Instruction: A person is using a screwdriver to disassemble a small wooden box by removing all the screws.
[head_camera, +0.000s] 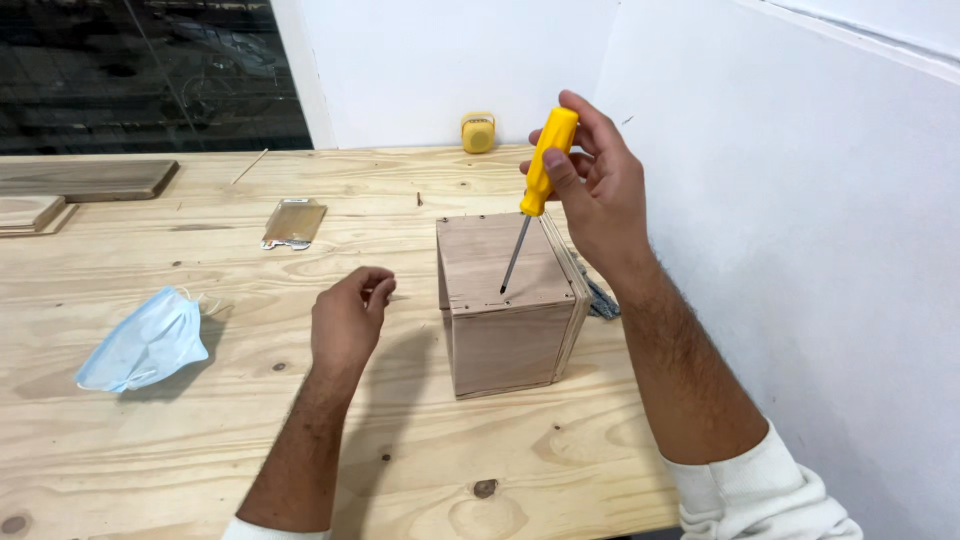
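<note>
The right hand (598, 185) is closed around the yellow handle of a screwdriver (532, 190), its tip set on the top front edge of a small plywood box (505, 310) standing near the table's (200, 430) right edge. The left hand (348, 320) rests on the table just left of the box, fingers curled together, pinching something too small to make out. A blue face mask (145, 342) lies toward the left edge.

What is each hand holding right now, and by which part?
The right hand holds a yellow screwdriver by its handle, tip on the wooden box. The left hand has its fingers pinched; whether they hold anything cannot be told.
</note>
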